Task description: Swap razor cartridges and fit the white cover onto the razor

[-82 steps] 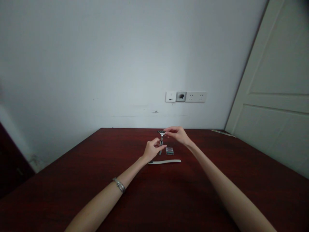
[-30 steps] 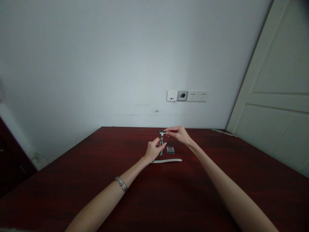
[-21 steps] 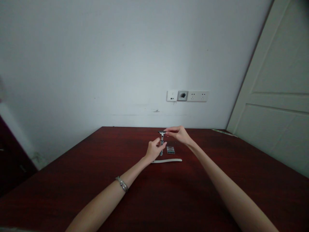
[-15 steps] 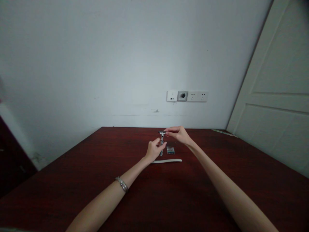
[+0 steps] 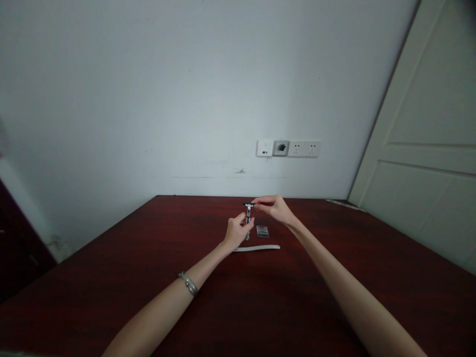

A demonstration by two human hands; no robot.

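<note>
A small metal safety razor (image 5: 248, 214) stands upright above the dark red table (image 5: 111, 277). My left hand (image 5: 237, 231) is closed round its handle, thumb and fingers pinching the shaft. My right hand (image 5: 272, 207) reaches in from the right and pinches the razor's dark head at the top. Just right of the razor lies a small flat blade packet (image 5: 262, 231) on the table. A long white strip-shaped object (image 5: 257, 247) lies flat in front of my left hand. A metal bracelet (image 5: 187, 284) is on my left wrist.
The table's far edge meets a white wall with a row of sockets (image 5: 288, 148). A white door (image 5: 427, 148) stands at the right. A thin pale strip (image 5: 344, 203) lies at the table's far right corner.
Hardly anything differs. Both hands stay on the razor; my left hand's fingers have shifted slightly on the handle.
</note>
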